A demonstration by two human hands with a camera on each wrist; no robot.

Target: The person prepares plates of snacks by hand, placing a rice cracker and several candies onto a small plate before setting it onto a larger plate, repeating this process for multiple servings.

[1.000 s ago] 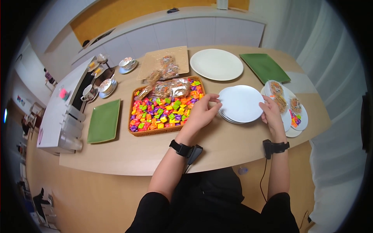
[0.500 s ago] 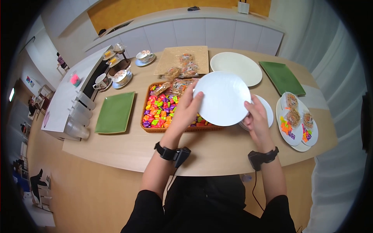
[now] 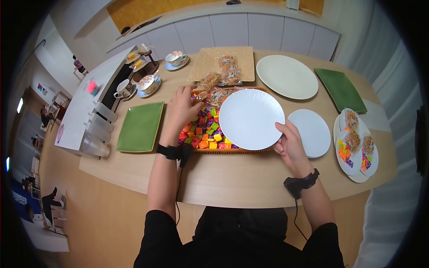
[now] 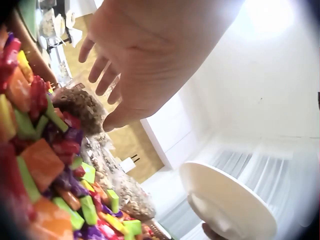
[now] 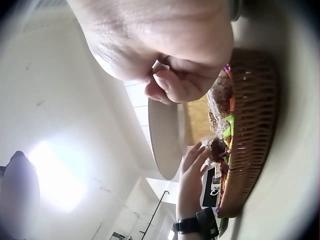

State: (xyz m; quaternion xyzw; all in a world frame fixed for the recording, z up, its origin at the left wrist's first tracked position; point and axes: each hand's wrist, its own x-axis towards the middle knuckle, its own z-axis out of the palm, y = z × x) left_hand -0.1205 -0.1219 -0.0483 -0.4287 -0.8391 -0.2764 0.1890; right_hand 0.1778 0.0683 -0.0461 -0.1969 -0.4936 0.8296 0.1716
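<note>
My right hand (image 3: 290, 145) grips a small white plate (image 3: 251, 119) by its right rim, thumb on top and fingers curled beneath. The plate is held up over the right part of a wicker basket (image 3: 232, 152), hiding some of its contents. Over the basket's left side is my left hand (image 3: 181, 109), its fingers loosely extended and holding nothing. In the left wrist view its thumb comes close to a clear-wrapped crunchy snack (image 4: 80, 107). Wrapped candies (image 3: 210, 129) in bright colours fill the basket, with several wrapped snacks (image 3: 217, 97) at its back.
Right of the basket lie stacked white plates (image 3: 309, 133). Farther right, an oval plate (image 3: 338, 154) bears small plates of snacks and candies. Behind stand a square tray (image 3: 201, 67), a large oval plate (image 3: 287, 77) and a green plate (image 3: 340, 90); another green plate (image 3: 140, 127) lies left.
The top plate was lifted off the stack and carried left over the basket. My left hand let go of it and moved left to the wrapped snacks, while my right hand kept hold.
</note>
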